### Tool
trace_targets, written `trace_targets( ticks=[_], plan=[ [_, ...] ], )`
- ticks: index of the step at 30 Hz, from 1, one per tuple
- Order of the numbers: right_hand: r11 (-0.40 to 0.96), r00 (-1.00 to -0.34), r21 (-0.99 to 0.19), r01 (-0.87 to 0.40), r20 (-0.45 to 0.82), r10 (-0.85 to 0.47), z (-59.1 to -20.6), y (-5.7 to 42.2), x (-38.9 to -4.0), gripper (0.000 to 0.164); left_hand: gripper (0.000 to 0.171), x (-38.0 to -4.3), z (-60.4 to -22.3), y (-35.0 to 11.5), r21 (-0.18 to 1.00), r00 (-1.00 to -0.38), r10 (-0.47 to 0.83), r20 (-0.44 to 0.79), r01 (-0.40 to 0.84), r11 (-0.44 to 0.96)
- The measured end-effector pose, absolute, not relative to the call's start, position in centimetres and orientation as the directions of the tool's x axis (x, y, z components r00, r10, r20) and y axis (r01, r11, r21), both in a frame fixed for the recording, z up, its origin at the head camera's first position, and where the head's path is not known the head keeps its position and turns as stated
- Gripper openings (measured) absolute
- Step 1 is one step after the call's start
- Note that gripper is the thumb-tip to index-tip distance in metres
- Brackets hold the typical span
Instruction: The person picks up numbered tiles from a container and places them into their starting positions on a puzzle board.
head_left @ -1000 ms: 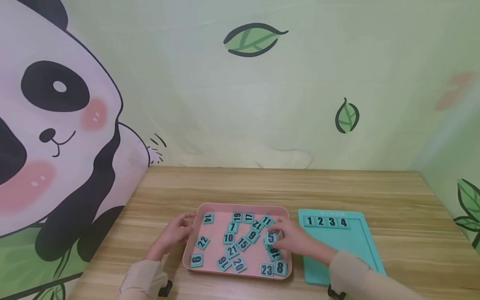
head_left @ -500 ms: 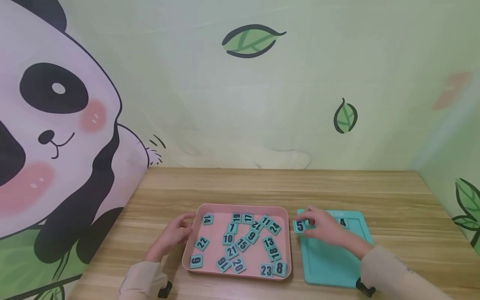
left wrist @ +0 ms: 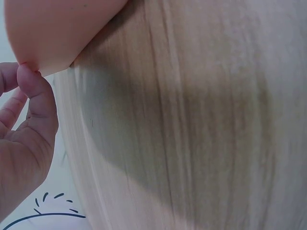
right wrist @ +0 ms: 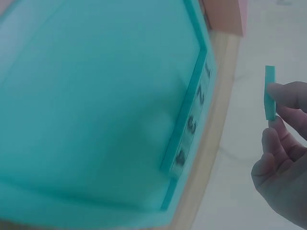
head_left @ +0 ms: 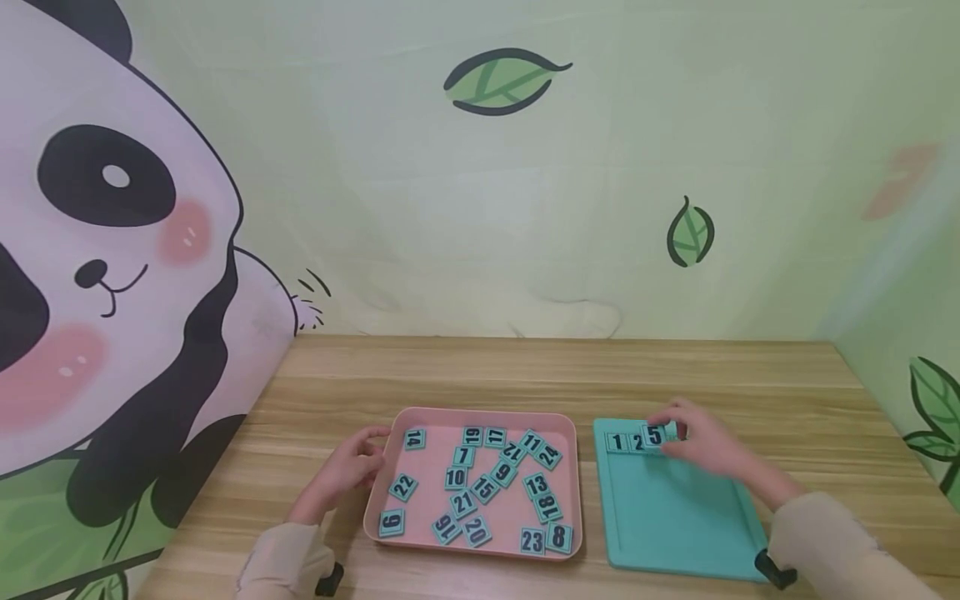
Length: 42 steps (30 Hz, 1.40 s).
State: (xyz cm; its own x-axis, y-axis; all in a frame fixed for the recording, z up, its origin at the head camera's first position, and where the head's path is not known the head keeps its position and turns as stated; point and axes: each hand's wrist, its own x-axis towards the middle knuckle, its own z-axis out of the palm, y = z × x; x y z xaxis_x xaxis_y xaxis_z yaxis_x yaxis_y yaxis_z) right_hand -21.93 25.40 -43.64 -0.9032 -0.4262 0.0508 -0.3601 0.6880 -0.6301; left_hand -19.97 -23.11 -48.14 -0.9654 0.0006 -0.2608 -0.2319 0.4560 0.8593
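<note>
My right hand point(head_left: 705, 437) pinches a number 5 tile point(head_left: 654, 435) between thumb and fingers, held above the turquoise board point(head_left: 675, 508). Below it, a row of tiles runs along the board's top edge; the 1 tile point(head_left: 618, 442) shows plainly, and the row reads 1 to 4 in the right wrist view. Seen edge-on there, the held tile point(right wrist: 270, 93) is a thin turquoise slab. At the left, my left hand point(head_left: 348, 462) grips the rim of the pink tray point(head_left: 480, 550) with thumb and fingertips; in the left wrist view the thumb point(left wrist: 41, 103) meets the tray's corner.
Several loose number tiles lie scattered in the tray, turned various ways, among them 14 point(head_left: 415, 439), 22 point(head_left: 403, 487) and 8 point(head_left: 558, 537). Tray and board stand side by side on a wooden table point(head_left: 570, 375). A panda-printed backdrop point(head_left: 390, 208) rises behind.
My right hand has picked the 5 tile out of the tray and carried it right, over the board's top row. The left hand stays at the tray's left side.
</note>
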Motion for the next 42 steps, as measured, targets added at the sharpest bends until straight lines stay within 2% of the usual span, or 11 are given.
trace_targets(
  ticks=[12,29,42],
  plan=[
    [0.749,-0.941,-0.61,-0.258,-0.018,-0.338,-45.0,29.1,-22.6,0.034,0.043,-19.7,-47.9,-23.1,0.86,-0.965,0.0,-0.262,-0.234,0.454],
    [0.827,-0.964,-0.54,-0.157,-0.096,-0.246,-47.8,31.6,-23.2,0.033,0.043,-19.9,-48.0,-23.0,0.861,-0.964,-0.005,-0.267,-0.241,0.448],
    [0.833,-0.965,-0.525,-0.174,-0.079,-0.252,-48.4,31.7,-23.1,0.032,0.043,-19.9,-47.9,-23.0,0.858,-0.963,-0.006,-0.27,-0.244,0.451]
  ],
)
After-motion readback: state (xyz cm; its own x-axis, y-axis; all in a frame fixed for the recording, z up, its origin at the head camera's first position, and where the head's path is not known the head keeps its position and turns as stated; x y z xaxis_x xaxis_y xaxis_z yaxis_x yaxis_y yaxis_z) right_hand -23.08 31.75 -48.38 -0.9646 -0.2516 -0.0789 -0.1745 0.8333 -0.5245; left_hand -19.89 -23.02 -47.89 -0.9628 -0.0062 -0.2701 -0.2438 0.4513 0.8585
